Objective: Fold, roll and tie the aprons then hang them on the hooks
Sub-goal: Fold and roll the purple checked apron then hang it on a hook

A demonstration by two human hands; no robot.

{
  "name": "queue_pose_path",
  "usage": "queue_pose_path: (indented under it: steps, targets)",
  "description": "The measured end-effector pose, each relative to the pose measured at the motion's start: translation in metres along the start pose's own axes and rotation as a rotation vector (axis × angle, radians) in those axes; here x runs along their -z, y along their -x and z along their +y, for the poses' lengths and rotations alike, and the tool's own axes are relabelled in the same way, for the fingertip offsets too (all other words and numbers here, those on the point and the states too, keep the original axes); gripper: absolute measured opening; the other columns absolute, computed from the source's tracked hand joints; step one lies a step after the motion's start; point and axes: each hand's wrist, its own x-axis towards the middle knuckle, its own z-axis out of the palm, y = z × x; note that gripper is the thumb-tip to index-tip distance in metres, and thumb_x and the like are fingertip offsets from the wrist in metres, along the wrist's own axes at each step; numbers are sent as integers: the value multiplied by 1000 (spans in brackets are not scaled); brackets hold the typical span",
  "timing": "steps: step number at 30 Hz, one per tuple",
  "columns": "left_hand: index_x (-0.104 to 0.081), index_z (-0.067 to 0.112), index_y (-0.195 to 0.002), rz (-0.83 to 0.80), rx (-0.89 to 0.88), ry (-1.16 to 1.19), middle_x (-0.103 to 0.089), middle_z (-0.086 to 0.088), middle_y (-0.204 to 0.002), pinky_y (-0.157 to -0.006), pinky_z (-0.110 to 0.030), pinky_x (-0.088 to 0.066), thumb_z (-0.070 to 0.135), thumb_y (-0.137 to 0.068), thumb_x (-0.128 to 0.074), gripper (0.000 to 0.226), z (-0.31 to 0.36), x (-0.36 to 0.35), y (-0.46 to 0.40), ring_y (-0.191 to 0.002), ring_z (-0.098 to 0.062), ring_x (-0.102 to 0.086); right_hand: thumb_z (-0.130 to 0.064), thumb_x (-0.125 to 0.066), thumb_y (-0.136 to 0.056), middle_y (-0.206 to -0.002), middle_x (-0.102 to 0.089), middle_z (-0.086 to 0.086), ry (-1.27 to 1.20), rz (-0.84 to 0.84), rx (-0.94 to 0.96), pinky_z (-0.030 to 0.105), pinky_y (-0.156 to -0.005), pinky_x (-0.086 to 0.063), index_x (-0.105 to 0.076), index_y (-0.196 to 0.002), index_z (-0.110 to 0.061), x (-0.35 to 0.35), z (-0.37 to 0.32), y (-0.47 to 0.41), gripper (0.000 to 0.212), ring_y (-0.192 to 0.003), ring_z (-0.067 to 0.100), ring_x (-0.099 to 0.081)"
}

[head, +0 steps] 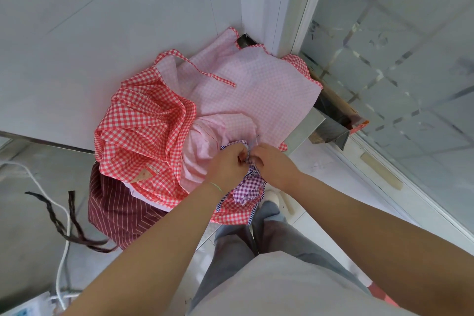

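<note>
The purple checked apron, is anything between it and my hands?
No. Both the left hand and the right hand already grip the purple checked apron directly, over the red gingham apron. No hooks are visible.

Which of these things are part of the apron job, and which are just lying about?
Job: purple apron, held by left hand and right hand; red check apron; striped apron.
Lying about: white cable, glass door.

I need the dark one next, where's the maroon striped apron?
In the head view, the maroon white-striped apron hangs lower left, under the red gingham apron.
</note>
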Motion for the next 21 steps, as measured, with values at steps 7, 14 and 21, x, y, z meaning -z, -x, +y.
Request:
queue_pose_path:
  steps: [7,14,21]
  targets:
    - [-64,7,-99,284,-79,-68,-61,-8,-96,-66,-29,-41,5,-83,-62,16,-15,-24,16,-81,-23,-57,-7,-60,-88,-97,-70,8,-239,-3,-140,31,-80,-44,-71,-96,-8,-5,0,-16,14,-88,20,-60]
    - [-68,7,-90,340,-40,-21,-64,-4,-89,-65,-18,-34,2,-81,-66,11,-21,-26,20,-78,-18,-59,-7,-61,-88,-99,-68,3,-202,-89,-58,13,-69,-36,-69,-100,-8,5,4,-19,15,-84,9,-52]
    - [-65,4,-81,282,-7,110,-57,0,-79,-67,-29,-42,-3,-83,-60,8,-24,-19,22,-74,-17,-53,-19,-56,-86,-87,-56,-1,-5,-166,-66,28,-67,-40,-51,-89,-18,9,3,-11,7,-80,18,-52]
